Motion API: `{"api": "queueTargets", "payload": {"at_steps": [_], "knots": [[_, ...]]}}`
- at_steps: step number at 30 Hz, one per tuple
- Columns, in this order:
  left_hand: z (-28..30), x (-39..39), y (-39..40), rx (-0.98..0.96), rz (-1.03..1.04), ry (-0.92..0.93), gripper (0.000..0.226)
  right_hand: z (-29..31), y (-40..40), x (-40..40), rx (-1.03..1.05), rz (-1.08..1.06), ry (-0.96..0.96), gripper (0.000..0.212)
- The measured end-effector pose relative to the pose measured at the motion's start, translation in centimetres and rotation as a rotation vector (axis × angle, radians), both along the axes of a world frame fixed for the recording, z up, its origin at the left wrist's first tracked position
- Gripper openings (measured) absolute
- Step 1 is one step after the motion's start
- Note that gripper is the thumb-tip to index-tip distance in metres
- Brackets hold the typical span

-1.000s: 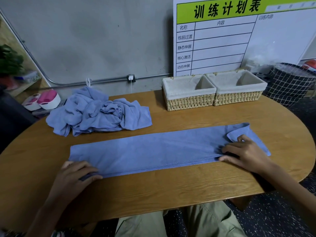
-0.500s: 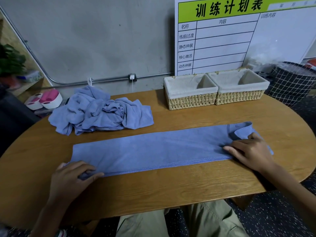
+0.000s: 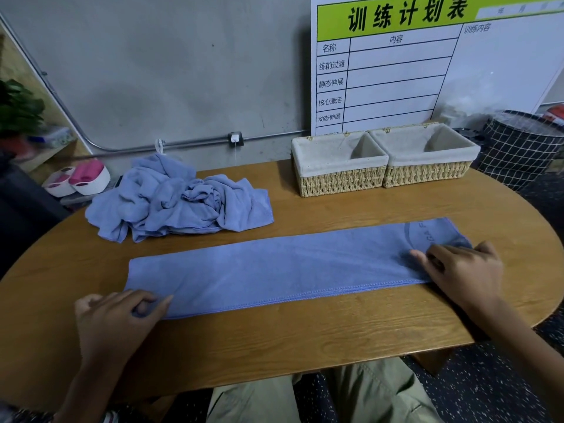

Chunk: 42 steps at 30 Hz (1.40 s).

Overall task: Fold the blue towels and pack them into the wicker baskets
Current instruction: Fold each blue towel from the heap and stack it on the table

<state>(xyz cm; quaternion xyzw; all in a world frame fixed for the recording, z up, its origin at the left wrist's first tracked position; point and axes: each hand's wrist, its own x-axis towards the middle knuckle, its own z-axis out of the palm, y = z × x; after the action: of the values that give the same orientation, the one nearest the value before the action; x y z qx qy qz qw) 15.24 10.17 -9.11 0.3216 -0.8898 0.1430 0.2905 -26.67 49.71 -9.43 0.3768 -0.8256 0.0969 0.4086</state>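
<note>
Two hands work one long folded towel (image 3: 274, 270) lying flat across the wooden table (image 3: 305, 346). The left hand (image 3: 119, 319), at seven o'clock, pinches the towel's near left corner between thumb and curled fingers. The right hand (image 3: 464, 270), at three o'clock, has its fingers bent onto the towel's right end, seemingly gripping the cloth. Half a second ago a flap stood turned up at that end; now it lies flat, showing a faint printed mark. One crumpled heap of blue towels (image 3: 180, 199) sits at ten o'clock. Two cloth-lined wicker baskets (image 3: 341, 178) (image 3: 427, 170), touching side by side at one o'clock, hold nothing
</note>
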Motion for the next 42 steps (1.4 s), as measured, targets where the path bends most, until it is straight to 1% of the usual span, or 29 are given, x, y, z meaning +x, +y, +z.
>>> {"api": "queueTargets", "payload": {"at_steps": [2, 4, 6, 7, 9, 10, 11, 13, 14, 19, 21, 24, 26, 28, 30, 34, 36, 38, 39, 41, 42], "knots": [[-0.1, 0.0, -0.1, 0.014, 0.008, -0.014, 0.05, 0.1, 0.4, 0.2, -0.039, -0.054, 0.001, 0.051], [-0.1, -0.2, 0.1, 0.043, -0.024, 0.018, 0.051, 0.1, 0.4, 0.4, -0.072, -0.046, 0.031, 0.048], [0.2, -1.1, 0.4, 0.085, -0.078, 0.055, 0.05, 0.2, -0.4, 0.8, -0.09, 0.046, 0.014, 0.045], [0.4, -1.9, 0.7, 0.137, -0.117, 0.062, 0.049, 0.3, -1.3, 1.1, -0.088, 0.112, -0.033, 0.043], [0.6, -3.9, 1.0, 0.375, -0.157, 0.04, 0.053, 0.3, -3.6, 1.8, -0.035, 0.235, -0.184, 0.035], [0.4, -4.7, 1.0, 0.511, -0.145, 0.002, 0.06, 0.2, -4.8, 2.2, 0.009, 0.275, -0.288, 0.034], [0.0, -5.3, 1.0, 0.593, -0.121, -0.068, 0.069, 0.0, -5.7, 2.4, 0.062, 0.297, -0.406, 0.039], [-1.2, -5.9, 0.7, 0.588, -0.073, -0.242, 0.083, -0.6, -6.8, 2.4, 0.195, 0.296, -0.602, 0.056], [-1.4, -5.9, 0.5, 0.579, -0.057, -0.303, 0.087, -1.0, -6.8, 2.2, 0.25, 0.278, -0.654, 0.065], [-1.1, -5.3, -0.1, 0.591, 0.028, -0.431, 0.105, -0.7, -5.6, 0.9, 0.394, 0.199, -0.803, 0.09], [-0.6, -6.1, 0.4, 0.621, 0.04, -0.419, 0.099, -0.2, -5.8, 1.0, 0.423, 0.181, -0.828, 0.095], [-0.1, -9.3, 1.6, 0.603, -0.005, -0.366, 0.082, 0.9, -8.3, 2.2, 0.408, 0.199, -0.795, 0.102], [-0.5, -11.2, 2.1, 0.603, -0.021, -0.375, 0.084, 0.8, -10.2, 3.0, 0.413, 0.228, -0.807, 0.101], [-1.0, -11.7, 1.7, 0.6, -0.004, -0.404, 0.091, 0.1, -11.0, 2.8, 0.43, 0.239, -0.829, 0.098], [-1.3, -11.4, 1.2, 0.591, 0.009, -0.421, 0.094, -0.4, -10.6, 1.8, 0.413, 0.231, -0.828, 0.1], [-1.0, -10.6, 0.9, 0.577, 0.014, -0.453, 0.094, 0.0, -9.3, 0.2, 0.423, 0.184, -0.836, 0.094], [-0.8, -10.9, 1.5, 0.573, 0.003, -0.445, 0.096, 0.6, -9.7, 1.1, 0.428, 0.169, -0.811, 0.099], [-0.7, -12.0, 3.0, 0.579, -0.08, -0.388, 0.093, 1.2, -11.1, 3.4, 0.411, 0.218, -0.773, 0.102], [-0.8, -12.8, 3.8, 0.578, -0.136, -0.375, 0.092, 1.4, -12.1, 4.9, 0.414, 0.268, -0.766, 0.1], [-1.2, -13.9, 5.2, 0.552, -0.201, -0.405, 0.094, 1.3, -13.7, 7.6, 0.448, 0.369, -0.778, 0.091], [-1.4, -14.2, 5.5, 0.544, -0.196, -0.426, 0.096, 0.9, -14.1, 8.3, 0.47, 0.398, -0.798, 0.088]]}}
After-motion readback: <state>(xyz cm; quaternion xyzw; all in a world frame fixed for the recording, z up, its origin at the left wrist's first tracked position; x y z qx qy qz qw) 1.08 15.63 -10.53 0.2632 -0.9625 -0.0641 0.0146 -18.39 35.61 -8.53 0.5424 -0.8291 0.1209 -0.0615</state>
